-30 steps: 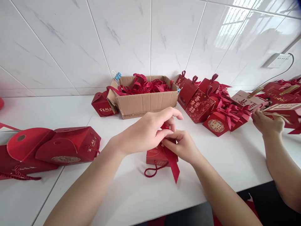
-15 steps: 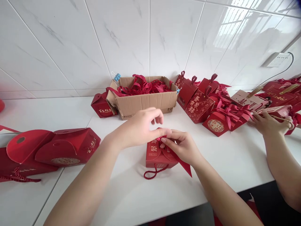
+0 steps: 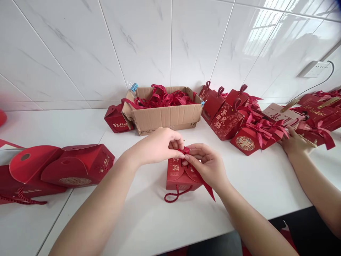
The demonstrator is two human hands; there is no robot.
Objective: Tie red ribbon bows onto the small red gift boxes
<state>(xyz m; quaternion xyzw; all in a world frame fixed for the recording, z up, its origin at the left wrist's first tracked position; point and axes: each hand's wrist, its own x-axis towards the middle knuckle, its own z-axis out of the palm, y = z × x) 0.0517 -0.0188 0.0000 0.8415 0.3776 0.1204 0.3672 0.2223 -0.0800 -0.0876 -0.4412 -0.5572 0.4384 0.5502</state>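
Observation:
A red gift box [image 3: 176, 176] with pale lettering stands on the white table in front of me, a twisted red cord loop [image 3: 172, 196] hanging from its near side. On top of it, my left hand [image 3: 162, 144] pinches a red ribbon [image 3: 208, 188] between thumb and curled fingers. My right hand [image 3: 207, 161] grips the same ribbon from the other side, thumb and forefinger meeting the left fingertips. One pointed ribbon tail hangs down past the box's right side. The fingers partly hide the knot or loop between them.
Behind the box stands a cardboard carton [image 3: 165, 119] of red ribbons, a small red box [image 3: 117, 121] beside it. Large red boxes [image 3: 77, 167] lie at left. Several decorated boxes [image 3: 226, 121] crowd the right, where another person's hand [image 3: 297, 142] touches them.
My left hand has come down and its fingers have closed at the ribbon beside my right fingertips. The other person's hand has shifted left slightly, and a bowed box now shows near it.

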